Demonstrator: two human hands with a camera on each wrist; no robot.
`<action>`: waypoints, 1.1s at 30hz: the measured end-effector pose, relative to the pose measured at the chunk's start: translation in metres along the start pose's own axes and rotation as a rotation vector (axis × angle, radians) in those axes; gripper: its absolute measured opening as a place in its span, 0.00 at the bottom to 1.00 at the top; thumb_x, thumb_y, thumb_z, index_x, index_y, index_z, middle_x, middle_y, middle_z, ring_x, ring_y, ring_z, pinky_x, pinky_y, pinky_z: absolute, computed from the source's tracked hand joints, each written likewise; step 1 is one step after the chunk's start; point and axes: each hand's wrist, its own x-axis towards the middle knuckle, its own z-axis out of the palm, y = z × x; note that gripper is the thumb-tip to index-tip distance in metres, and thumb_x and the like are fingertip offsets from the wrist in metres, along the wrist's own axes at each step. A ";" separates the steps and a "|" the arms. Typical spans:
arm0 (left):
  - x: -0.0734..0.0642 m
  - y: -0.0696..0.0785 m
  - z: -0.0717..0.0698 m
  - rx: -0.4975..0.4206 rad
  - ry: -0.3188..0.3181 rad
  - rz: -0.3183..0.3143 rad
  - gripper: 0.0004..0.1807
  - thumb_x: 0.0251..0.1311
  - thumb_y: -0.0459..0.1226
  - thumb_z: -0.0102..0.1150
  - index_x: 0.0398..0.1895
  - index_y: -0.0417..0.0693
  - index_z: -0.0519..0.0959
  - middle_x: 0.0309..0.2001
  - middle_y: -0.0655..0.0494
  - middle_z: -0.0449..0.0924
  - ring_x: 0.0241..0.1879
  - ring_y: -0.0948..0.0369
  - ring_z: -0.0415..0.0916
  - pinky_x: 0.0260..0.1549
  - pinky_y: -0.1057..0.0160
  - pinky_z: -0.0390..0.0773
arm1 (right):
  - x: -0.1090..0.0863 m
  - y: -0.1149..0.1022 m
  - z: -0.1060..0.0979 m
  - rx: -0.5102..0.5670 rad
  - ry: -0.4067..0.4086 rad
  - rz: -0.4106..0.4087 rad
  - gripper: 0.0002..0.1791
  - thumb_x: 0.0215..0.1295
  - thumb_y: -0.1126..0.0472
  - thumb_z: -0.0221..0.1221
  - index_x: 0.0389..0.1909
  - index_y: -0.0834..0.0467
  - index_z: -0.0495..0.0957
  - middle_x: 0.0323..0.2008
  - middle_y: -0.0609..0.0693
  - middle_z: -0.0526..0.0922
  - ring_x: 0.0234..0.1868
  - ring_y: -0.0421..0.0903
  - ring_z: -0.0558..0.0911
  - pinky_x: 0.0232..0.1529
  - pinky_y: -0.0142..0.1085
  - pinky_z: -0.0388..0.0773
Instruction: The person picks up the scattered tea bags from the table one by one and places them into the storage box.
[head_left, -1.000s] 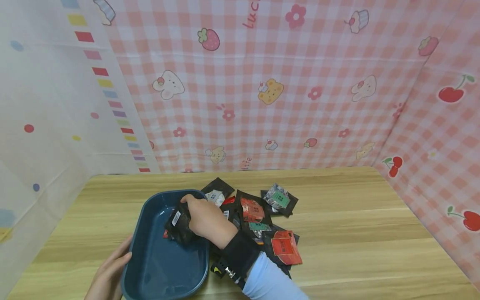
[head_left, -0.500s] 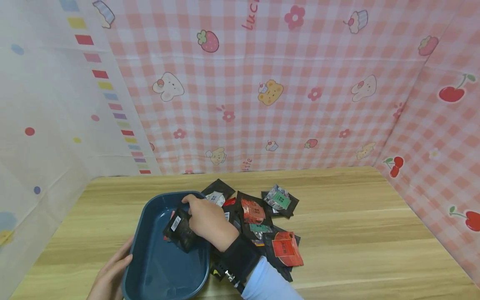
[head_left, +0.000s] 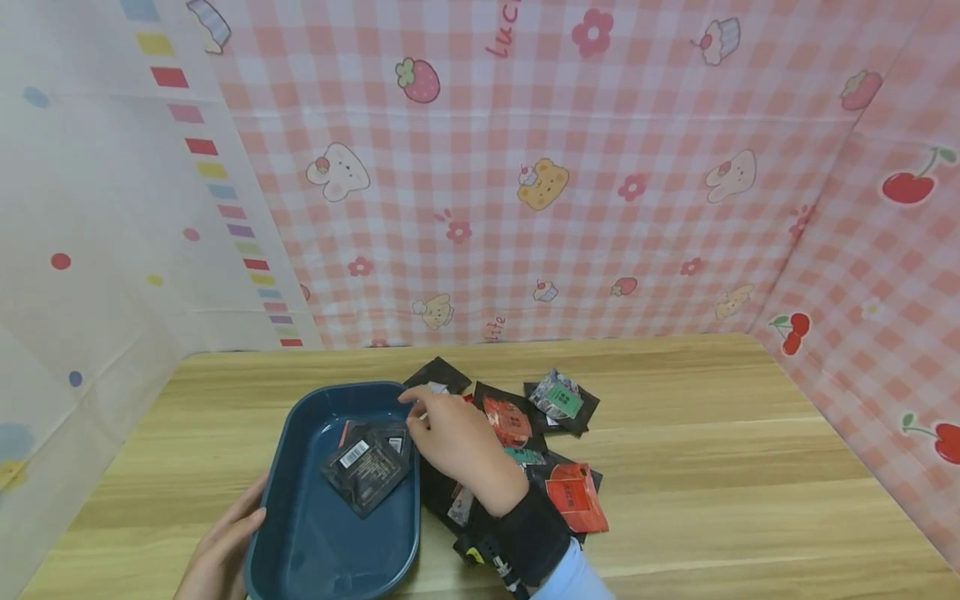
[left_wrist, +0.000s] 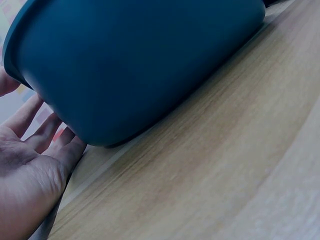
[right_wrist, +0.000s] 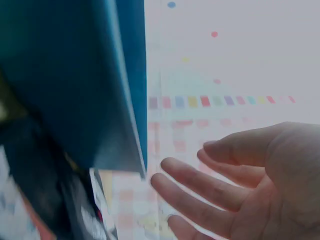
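Packets (head_left: 510, 423) are strewn on the desk (head_left: 712, 467) along the right edge of the tray (head_left: 330, 550), whose long axis points toward the desk's far edge; over them the empty right hand (head_left: 465, 442), loosely bent, is held nearer than the left hand (head_left: 217, 542), whose extended fingers are set against the tray's left wall. Since half a second ago, a black packet (head_left: 366, 468) has been uncovered in the tray, right of its middle, the right hand having been drawn rightward.

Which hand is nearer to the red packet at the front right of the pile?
Right. The right hand is above the pile, left of the red packet; the left hand is farther away, touching the tray from the left.
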 end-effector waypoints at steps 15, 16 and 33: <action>-0.001 0.001 -0.003 -0.048 -0.012 -0.046 0.30 0.74 0.31 0.17 0.64 0.62 0.69 0.61 0.68 0.75 0.59 0.66 0.70 0.55 0.65 0.77 | -0.011 0.045 -0.024 -0.014 0.074 0.088 0.19 0.66 0.53 0.53 0.56 0.52 0.75 0.45 0.52 0.86 0.41 0.46 0.82 0.38 0.43 0.81; -0.001 0.001 -0.003 -0.054 -0.009 -0.052 0.30 0.74 0.31 0.17 0.64 0.62 0.70 0.61 0.68 0.76 0.59 0.66 0.70 0.55 0.64 0.77 | -0.011 0.049 -0.025 -0.020 0.080 0.094 0.19 0.66 0.53 0.54 0.56 0.53 0.75 0.45 0.53 0.86 0.41 0.47 0.82 0.38 0.44 0.81; -0.002 0.001 -0.001 0.038 0.056 -0.059 0.28 0.75 0.33 0.20 0.61 0.67 0.71 0.59 0.73 0.76 0.58 0.68 0.71 0.53 0.67 0.78 | -0.028 0.134 -0.053 -0.170 0.176 0.289 0.24 0.60 0.54 0.60 0.57 0.59 0.74 0.52 0.61 0.82 0.41 0.55 0.82 0.38 0.48 0.80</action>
